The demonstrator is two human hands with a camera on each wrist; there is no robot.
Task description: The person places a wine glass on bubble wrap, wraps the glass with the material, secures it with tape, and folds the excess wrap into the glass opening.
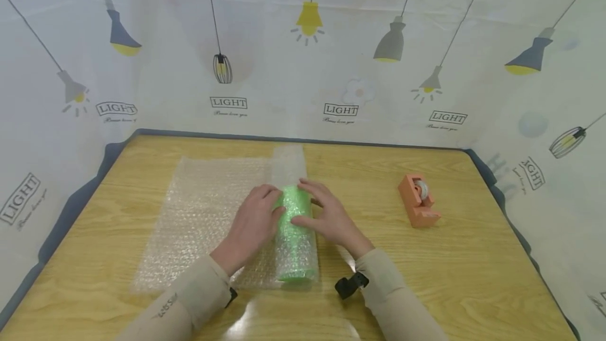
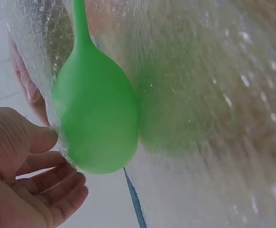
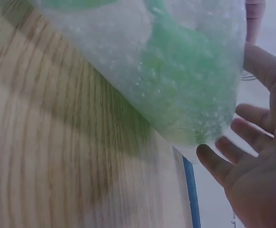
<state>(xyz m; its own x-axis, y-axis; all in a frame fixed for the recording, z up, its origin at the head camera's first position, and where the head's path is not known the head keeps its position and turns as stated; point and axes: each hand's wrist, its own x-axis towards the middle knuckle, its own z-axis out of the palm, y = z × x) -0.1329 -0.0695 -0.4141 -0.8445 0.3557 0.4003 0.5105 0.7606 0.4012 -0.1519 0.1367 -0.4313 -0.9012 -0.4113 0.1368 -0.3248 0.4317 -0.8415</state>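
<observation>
A green object point(image 2: 97, 109) with a rounded bowl and a narrow stem, like a goblet, lies lengthwise inside a roll of bubble wrap point(image 1: 295, 251). A green end shows at the near end of the roll. My left hand point(image 1: 253, 220) rests on the roll's left side, thumb and fingertips touching the wrap, fingers loosely bent. Across from it, my right hand point(image 1: 333, 220) touches the right side and top with spread, fairly straight fingers point(image 3: 250, 135). Neither hand visibly closes round the roll. The unrolled bubble wrap sheet point(image 1: 194, 209) spreads flat to the left.
An orange tape dispenser point(image 1: 418, 201) with a roll of clear tape stands on the right of the wooden table point(image 1: 473, 278). A light curtain point(image 1: 279, 67) printed with lamps surrounds the table's back and sides. The wrap's far end point(image 1: 289, 157) extends past the green object.
</observation>
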